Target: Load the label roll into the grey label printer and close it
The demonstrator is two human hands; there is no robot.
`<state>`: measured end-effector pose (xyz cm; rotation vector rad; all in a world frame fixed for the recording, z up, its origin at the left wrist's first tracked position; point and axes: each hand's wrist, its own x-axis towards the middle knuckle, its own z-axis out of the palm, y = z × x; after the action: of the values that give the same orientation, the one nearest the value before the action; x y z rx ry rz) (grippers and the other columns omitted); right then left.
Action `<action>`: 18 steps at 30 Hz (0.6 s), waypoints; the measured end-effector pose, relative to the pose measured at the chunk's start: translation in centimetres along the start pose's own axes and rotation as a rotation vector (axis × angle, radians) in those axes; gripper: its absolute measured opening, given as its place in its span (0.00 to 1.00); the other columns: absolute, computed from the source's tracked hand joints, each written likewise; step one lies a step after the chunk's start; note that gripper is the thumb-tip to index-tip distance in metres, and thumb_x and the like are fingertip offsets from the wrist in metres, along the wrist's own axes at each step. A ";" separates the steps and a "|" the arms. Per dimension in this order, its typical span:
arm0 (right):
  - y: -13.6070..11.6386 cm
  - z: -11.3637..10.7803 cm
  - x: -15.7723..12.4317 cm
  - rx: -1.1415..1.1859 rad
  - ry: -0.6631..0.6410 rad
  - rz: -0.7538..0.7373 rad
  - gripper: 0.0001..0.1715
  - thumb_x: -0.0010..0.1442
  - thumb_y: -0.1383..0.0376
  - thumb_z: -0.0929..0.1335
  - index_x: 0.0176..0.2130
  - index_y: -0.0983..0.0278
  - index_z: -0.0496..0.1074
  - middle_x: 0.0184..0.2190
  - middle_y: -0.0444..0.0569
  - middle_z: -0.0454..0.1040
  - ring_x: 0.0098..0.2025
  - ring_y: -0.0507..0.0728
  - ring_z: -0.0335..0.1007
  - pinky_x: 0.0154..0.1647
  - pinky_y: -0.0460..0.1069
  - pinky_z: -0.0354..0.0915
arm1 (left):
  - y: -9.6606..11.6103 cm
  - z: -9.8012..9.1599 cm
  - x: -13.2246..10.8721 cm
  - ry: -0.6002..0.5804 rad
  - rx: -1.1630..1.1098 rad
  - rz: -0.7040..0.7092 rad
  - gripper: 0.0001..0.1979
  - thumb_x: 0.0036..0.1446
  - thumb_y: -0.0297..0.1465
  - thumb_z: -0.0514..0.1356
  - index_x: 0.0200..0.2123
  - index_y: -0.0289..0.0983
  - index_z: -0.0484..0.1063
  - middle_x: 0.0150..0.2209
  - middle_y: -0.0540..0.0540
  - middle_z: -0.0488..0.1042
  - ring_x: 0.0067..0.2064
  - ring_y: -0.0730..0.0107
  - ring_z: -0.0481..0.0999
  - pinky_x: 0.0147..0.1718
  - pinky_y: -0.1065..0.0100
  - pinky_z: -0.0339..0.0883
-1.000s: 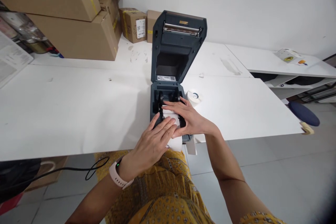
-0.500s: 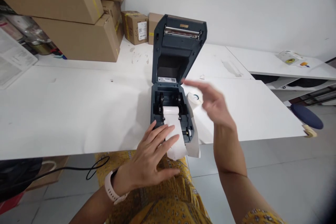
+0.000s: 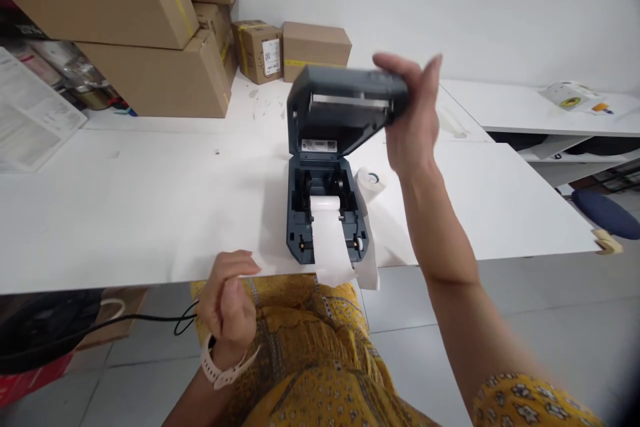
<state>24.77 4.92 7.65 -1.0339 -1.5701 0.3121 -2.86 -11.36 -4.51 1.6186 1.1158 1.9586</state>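
A dark grey label printer (image 3: 295, 213) stands at the table's front edge with its lid (image 3: 345, 83) tilted partway over it. My right hand (image 3: 413, 107) is closed on the lid's right front corner. Inside lies a small white paper roll (image 3: 325, 203), its strip (image 3: 331, 247) running forward over the front and hanging past the edge. My left hand (image 3: 233, 297), fingers curled in with nothing visible in them, is held left of the printer near the table edge. Another label roll (image 3: 370, 180) lies against the printer's right side, with its backing strip trailing forward.
Cardboard boxes (image 3: 150, 80) are stacked at the back left, with two smaller ones (image 3: 317, 47) by the wall. A clear plastic container (image 3: 35, 113) is at the far left. A blue stool (image 3: 605, 213) stands on the right. A black cable (image 3: 150, 317) hangs below the table.
The lid has swung forward and down, with my right hand now on its corner. My left hand has left the paper strip, moved left and curled its fingers.
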 end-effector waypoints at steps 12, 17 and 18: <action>-2.6 0.4 -18.1 -0.264 -0.272 -0.066 0.26 0.75 0.60 0.57 0.68 0.50 0.63 0.72 0.45 0.62 0.77 0.61 0.47 0.75 0.68 0.51 | -0.1 5.0 1.5 -0.357 0.012 -0.211 0.34 0.65 0.39 0.62 0.72 0.51 0.56 0.76 0.47 0.50 0.77 0.49 0.45 0.74 0.43 0.42; -2.3 0.7 -18.3 -0.223 -0.266 -0.038 0.29 0.75 0.62 0.57 0.72 0.47 0.55 0.75 0.40 0.55 0.78 0.62 0.43 0.76 0.70 0.47 | -0.9 5.9 0.8 -0.448 -0.073 -0.328 0.39 0.68 0.38 0.61 0.75 0.53 0.45 0.77 0.48 0.43 0.78 0.53 0.42 0.74 0.47 0.45; -2.2 0.6 -18.3 -0.223 -0.267 -0.038 0.29 0.75 0.62 0.57 0.71 0.46 0.55 0.75 0.39 0.54 0.78 0.62 0.42 0.77 0.70 0.45 | -0.9 6.0 0.7 -0.457 -0.088 -0.331 0.38 0.68 0.38 0.60 0.75 0.53 0.44 0.77 0.48 0.42 0.78 0.53 0.43 0.74 0.48 0.45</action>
<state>22.10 -9.86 -3.12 -1.1685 -1.8954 0.2605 2.45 -8.24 -4.59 1.6029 1.0149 1.3239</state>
